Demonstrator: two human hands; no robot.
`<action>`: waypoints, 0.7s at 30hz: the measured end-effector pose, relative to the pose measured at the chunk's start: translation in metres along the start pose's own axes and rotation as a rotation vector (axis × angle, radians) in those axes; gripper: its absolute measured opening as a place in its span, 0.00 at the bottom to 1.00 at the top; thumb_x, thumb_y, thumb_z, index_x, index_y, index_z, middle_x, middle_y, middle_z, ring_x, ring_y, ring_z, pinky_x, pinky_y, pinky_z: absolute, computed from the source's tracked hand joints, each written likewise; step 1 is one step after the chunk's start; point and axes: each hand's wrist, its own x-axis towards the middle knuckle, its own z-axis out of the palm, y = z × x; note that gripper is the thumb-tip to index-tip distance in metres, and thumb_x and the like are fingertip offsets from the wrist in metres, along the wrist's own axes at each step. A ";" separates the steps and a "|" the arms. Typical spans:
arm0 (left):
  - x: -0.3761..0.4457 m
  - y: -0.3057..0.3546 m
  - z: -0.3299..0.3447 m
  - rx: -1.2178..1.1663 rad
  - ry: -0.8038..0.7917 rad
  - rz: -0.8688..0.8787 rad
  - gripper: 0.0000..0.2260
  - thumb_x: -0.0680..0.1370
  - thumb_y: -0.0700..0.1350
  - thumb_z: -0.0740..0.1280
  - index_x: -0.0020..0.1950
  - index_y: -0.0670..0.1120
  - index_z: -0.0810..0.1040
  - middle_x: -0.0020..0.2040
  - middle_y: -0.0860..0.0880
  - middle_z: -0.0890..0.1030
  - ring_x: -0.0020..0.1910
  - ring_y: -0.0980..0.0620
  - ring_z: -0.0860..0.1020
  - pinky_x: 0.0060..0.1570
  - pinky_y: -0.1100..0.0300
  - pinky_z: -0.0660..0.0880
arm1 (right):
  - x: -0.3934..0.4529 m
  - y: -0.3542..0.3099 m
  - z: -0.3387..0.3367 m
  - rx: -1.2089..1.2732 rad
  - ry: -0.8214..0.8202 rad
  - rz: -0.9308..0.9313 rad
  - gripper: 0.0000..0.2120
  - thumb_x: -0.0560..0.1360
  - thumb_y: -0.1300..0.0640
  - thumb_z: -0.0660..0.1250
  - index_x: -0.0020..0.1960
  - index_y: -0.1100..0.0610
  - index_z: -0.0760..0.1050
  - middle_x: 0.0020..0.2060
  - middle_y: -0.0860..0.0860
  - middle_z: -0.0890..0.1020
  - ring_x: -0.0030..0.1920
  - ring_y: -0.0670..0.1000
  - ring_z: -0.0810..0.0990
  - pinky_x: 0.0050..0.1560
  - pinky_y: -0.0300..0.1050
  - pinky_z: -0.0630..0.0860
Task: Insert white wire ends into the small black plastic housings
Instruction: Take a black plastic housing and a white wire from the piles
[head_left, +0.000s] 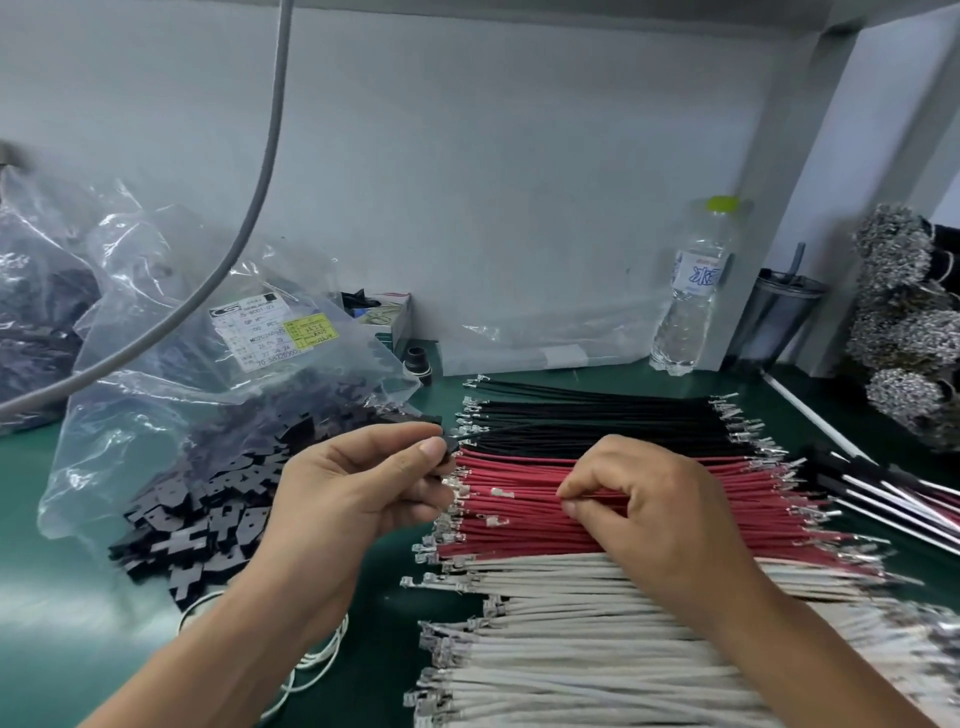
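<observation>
My left hand (358, 488) pinches one black housing (448, 447) above the wires' left ends. My right hand (654, 514) pinches a wire in the red row (519, 506). The white wires (571, 644), too many to count, lie crosswise along the table's near edge, nearest my right hand.

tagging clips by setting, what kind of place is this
Most likely a wire harness assembly bench in a factory: rows of cut wires with metal ends, a labelled bag of black plastic parts, and a green work mat.
</observation>
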 end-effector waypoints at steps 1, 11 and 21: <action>0.000 -0.001 0.001 0.006 -0.004 -0.001 0.18 0.63 0.48 0.80 0.50 0.42 0.88 0.46 0.36 0.86 0.34 0.47 0.83 0.35 0.59 0.81 | 0.000 0.000 0.002 -0.014 0.020 -0.005 0.09 0.70 0.62 0.78 0.40 0.48 0.84 0.38 0.39 0.82 0.43 0.42 0.82 0.42 0.44 0.79; -0.004 0.001 0.003 -0.007 -0.062 -0.017 0.18 0.63 0.46 0.79 0.50 0.39 0.87 0.45 0.36 0.86 0.34 0.47 0.83 0.35 0.59 0.81 | -0.006 -0.010 -0.011 0.116 0.164 -0.105 0.08 0.75 0.56 0.71 0.52 0.52 0.86 0.41 0.43 0.77 0.40 0.47 0.78 0.38 0.31 0.71; -0.010 0.002 0.009 -0.012 -0.233 -0.077 0.11 0.71 0.40 0.75 0.51 0.37 0.86 0.43 0.37 0.85 0.32 0.48 0.82 0.35 0.58 0.81 | -0.010 -0.025 -0.010 0.120 0.212 -0.127 0.06 0.76 0.54 0.71 0.48 0.54 0.86 0.41 0.42 0.78 0.41 0.45 0.79 0.39 0.32 0.73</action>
